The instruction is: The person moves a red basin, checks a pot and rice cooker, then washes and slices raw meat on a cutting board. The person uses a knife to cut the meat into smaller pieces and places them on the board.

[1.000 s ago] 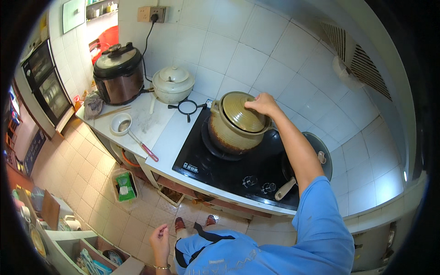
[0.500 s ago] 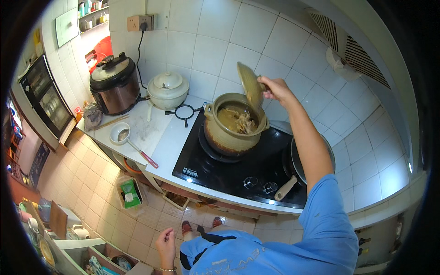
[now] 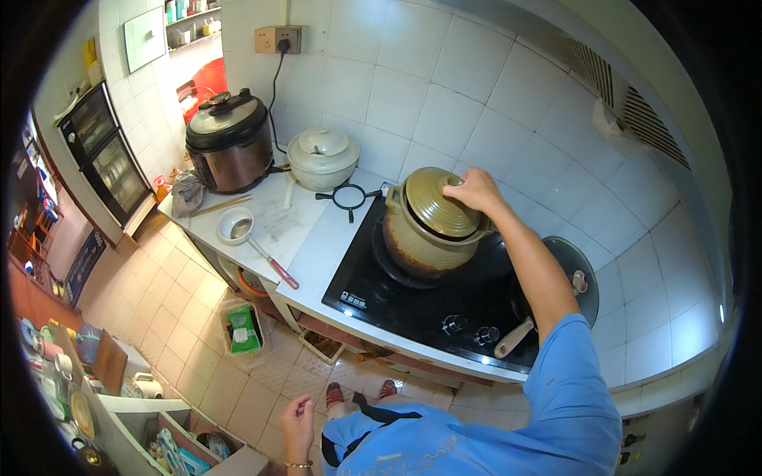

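Gripping the ribbed lid [image 3: 431, 208], which lies just to its left over the clay pot [image 3: 421, 247] on the black stove [image 3: 397, 305], the right hand [image 3: 477, 192] is nearer, the half-open, empty left hand [image 3: 298, 426] well apart.

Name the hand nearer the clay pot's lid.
Right. The right hand holds the lid at its top; the left hand is apart, below and left of it in the picture.
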